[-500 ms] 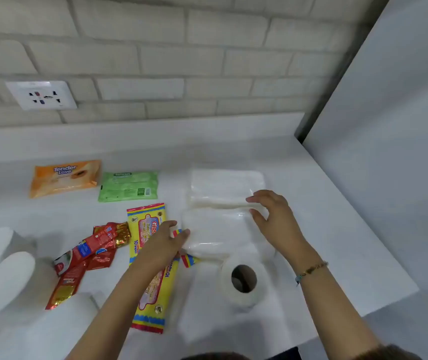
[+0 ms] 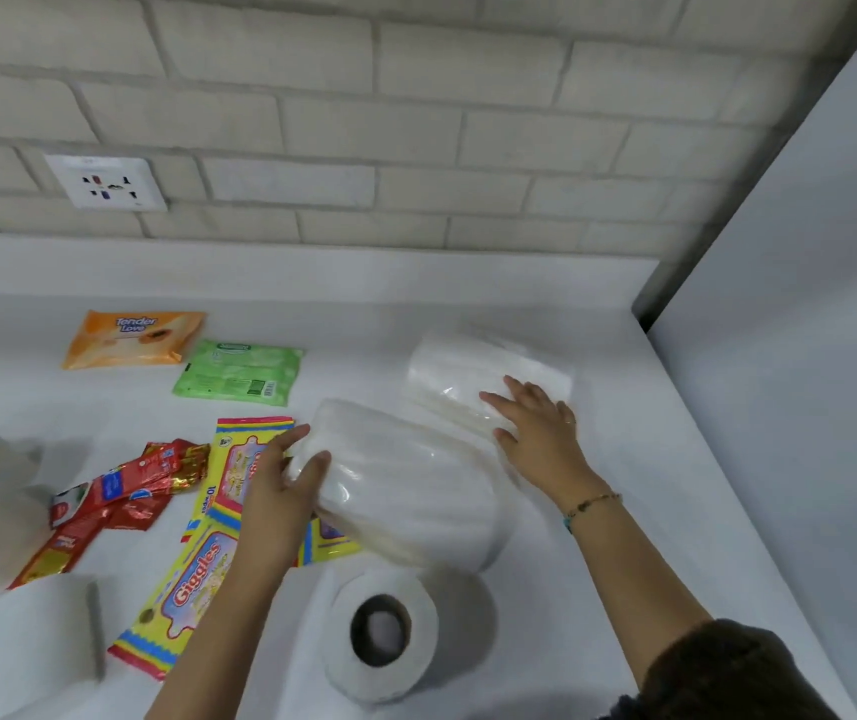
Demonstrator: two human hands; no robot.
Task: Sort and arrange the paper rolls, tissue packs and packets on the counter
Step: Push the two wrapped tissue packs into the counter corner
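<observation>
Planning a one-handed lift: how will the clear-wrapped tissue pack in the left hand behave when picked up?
The near tissue pack probably feels light and soft, since it looks like stacked tissue. Its glossy film shows glare, so it may slip in the left hand. Being long, it could sag if gripped at one end.

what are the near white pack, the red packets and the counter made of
Near white pack: seemingly tissue in clear glossy plastic film; glare streaks. Red packets: likely shiny foil laminate; gold glints, creases. Counter: smooth matte white, stone or laminate; cannot tell.
</observation>
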